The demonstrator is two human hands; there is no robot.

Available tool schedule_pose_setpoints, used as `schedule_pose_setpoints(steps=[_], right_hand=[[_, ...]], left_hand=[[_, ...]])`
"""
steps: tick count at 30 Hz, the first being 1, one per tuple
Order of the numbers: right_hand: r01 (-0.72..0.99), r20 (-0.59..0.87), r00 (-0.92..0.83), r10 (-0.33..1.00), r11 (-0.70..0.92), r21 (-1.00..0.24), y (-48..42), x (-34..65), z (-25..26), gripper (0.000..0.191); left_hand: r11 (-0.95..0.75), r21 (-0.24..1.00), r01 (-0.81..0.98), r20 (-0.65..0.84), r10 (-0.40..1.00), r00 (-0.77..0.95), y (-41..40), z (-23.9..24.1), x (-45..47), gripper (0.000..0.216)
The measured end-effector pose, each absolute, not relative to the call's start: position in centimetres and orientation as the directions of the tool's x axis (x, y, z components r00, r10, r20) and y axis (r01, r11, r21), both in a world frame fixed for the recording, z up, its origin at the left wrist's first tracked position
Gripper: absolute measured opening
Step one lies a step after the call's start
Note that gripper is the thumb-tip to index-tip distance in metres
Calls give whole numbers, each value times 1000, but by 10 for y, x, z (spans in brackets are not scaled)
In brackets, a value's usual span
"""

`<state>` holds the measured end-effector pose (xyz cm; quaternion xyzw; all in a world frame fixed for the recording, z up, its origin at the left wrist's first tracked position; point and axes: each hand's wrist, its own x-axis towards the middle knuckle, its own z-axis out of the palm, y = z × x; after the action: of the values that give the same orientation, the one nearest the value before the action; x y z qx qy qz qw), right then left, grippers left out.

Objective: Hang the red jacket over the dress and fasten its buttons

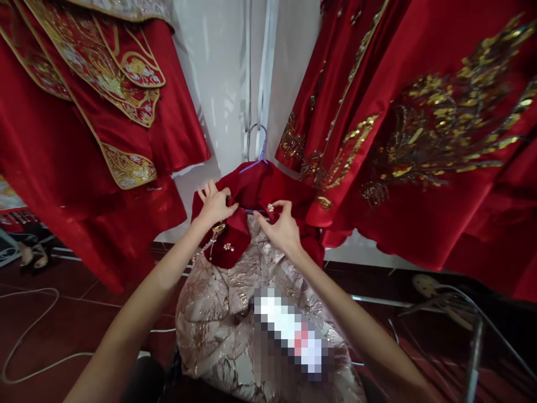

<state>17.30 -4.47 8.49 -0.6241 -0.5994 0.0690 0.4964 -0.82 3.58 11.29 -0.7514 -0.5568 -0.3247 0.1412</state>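
Observation:
A dark red velvet garment (229, 254) hangs from a purple hanger (264, 146) in front of me, over a pale pink-gold brocade dress (210, 324). My left hand (215, 204) pinches the garment's left front edge near the neckline. On the opposite edge, my right hand (282, 226) has thumb and forefinger closed on the velvet. A pearl flower ornament (271, 207) sits by the right fingers. Another pearl ornament (229, 247) and a gold beaded tassel (216, 232) show on the left front panel. What lies under the fingertips is partly hidden.
Red gowns with gold embroidery (130, 162) and gold sequins (419, 145) hang on both sides. A white cable (31, 369) loops across the tiled floor at left, near shoes (41, 257). Metal tubing (473, 358) stands at lower right. A pixelated patch covers part of the dress.

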Motion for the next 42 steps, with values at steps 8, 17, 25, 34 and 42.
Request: schedule_pose_setpoints(steps=[8,17,25,34,42], right_hand=[[758,744,181,643,391,-523,-27,228,99,22],[336,614,-125,780,615,-713,-22,188,81,13],[64,582,-242,776,612,-789,-24,195,72,27],[235,666,-173,725,688,-687,-37,190,79,22],[333,667,-69,742,647,-685,-38,184,79,23]], left_hand=[[-381,472,795,744,656,-128,-4,79,3,25],[-607,590,533,646,750,139,-15,81,29,16],[-684,709,174,683,727,75,-22,64,38,31],[-592,802,80,598,797,-91,-15,60,44,10],[-639,730,243,615,769,175,-13,74,31,8]])
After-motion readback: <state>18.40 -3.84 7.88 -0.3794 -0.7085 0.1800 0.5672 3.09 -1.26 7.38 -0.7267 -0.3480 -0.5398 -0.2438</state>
